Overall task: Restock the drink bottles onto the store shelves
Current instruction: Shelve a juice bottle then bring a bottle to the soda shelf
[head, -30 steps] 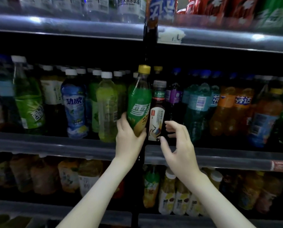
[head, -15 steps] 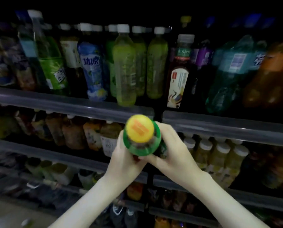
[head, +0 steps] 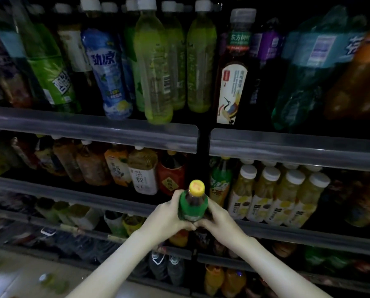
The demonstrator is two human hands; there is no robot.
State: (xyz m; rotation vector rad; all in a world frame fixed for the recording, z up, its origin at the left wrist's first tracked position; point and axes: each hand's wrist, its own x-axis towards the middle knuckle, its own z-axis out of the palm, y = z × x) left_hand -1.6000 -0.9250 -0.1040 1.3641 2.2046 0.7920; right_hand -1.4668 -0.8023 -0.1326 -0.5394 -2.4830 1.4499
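Observation:
A green-labelled bottle with a yellow cap (head: 193,204) stands upright between my two hands, in front of the shelves at the height of the second rail down. My left hand (head: 168,218) grips its left side. My right hand (head: 219,219) grips its right side, fingers curled under the label. A matching green bottle with a yellow cap (head: 220,181) stands on the shelf just behind and to the right, beside a row of pale yellow bottles with white caps (head: 276,194).
The upper shelf rail (head: 93,127) carries light green, blue and dark tea bottles. A black upright post (head: 203,145) splits the left and right bays. Lower shelves (head: 309,235) hold orange and dark bottles. Grey floor (head: 18,278) lies at the bottom left.
The bottle came off the upper shelf and moved down. My right hand joined my left on it. The view has tilted downward along the shelves.

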